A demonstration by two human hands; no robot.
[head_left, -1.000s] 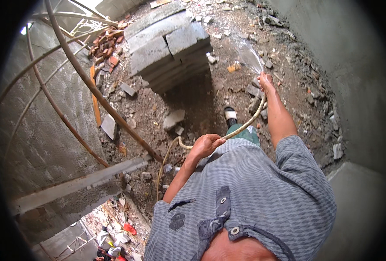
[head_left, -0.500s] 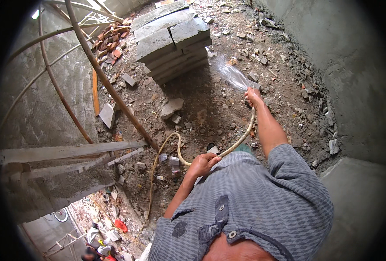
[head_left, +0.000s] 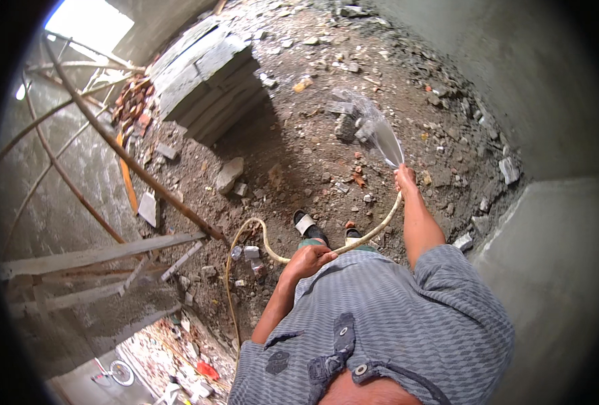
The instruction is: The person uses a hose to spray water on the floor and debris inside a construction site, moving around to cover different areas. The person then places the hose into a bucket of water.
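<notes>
Rubble-strewn earth (head_left: 293,152) spreads underfoot, bounded on the right by a grey wall (head_left: 556,121). Nearest, the left hand (head_left: 307,261) is curled round the hose (head_left: 375,232) at the hem of the shirt (head_left: 380,297), slack looping away to its left. Just beyond, both shoes (head_left: 304,223) now show, where half a second ago only one did. Farther out, the right hand (head_left: 405,177) grips the hose's end, a little nearer the body than before; whether a thumb narrows the outlet, I cannot tell. Its spray (head_left: 384,137) has swung from beside the block stack (head_left: 205,81) onto loose chunks (head_left: 345,127) well apart from it, so different ground is being wetted. Slanting poles (head_left: 127,157) limit movement leftward; between stack and wall, uneven debris leaves the arm a broad sweep.
</notes>
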